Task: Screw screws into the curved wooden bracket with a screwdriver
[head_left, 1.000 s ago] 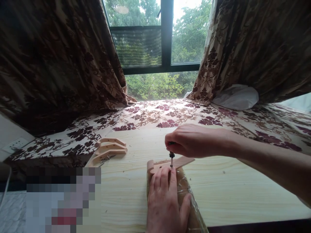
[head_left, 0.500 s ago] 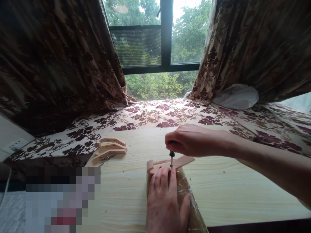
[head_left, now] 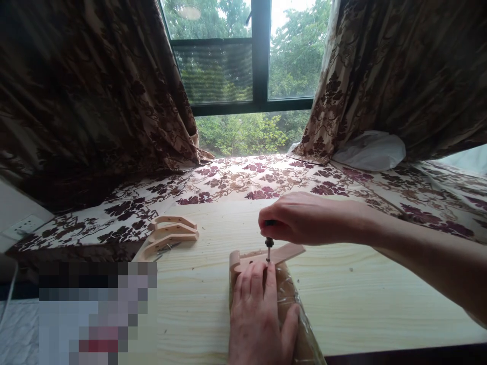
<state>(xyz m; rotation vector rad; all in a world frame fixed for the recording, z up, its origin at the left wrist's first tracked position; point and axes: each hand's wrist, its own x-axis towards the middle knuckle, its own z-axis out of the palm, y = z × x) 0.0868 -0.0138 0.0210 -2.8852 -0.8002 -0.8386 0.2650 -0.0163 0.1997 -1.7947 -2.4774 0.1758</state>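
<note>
Centre of frame: shaped wooden piece [head_left: 291, 252] lies across the far end of a film-wrapped block [head_left: 292, 291], its right end jutting past the block over the worktop [head_left: 380, 294]. Right hand [head_left: 304, 218]: fingers curled closed round the dark handle of a screwdriver [head_left: 269, 243]; shaft near upright, tip down at the wood. Left hand [head_left: 261, 314], lower centre: fingers extended, nearly flat, thumb spread to the right; fingertips on the wooden piece, palm over the block, index tip just beside the screwdriver's tip.

Edges: worktop's near edge runs along lower right, dark below it; far edge meets floral cloth [head_left: 247, 177] mid-frame. Broad stretch of worktop right of the block, small specks on it, forearm crossing above. Narrower gap left of the block.

Left of centre, close to the worktop's left edge: more curved wooden pieces [head_left: 177, 237], small metal bits [head_left: 166, 249] beside them. Lower left pixelated; contents can't be told.
</note>
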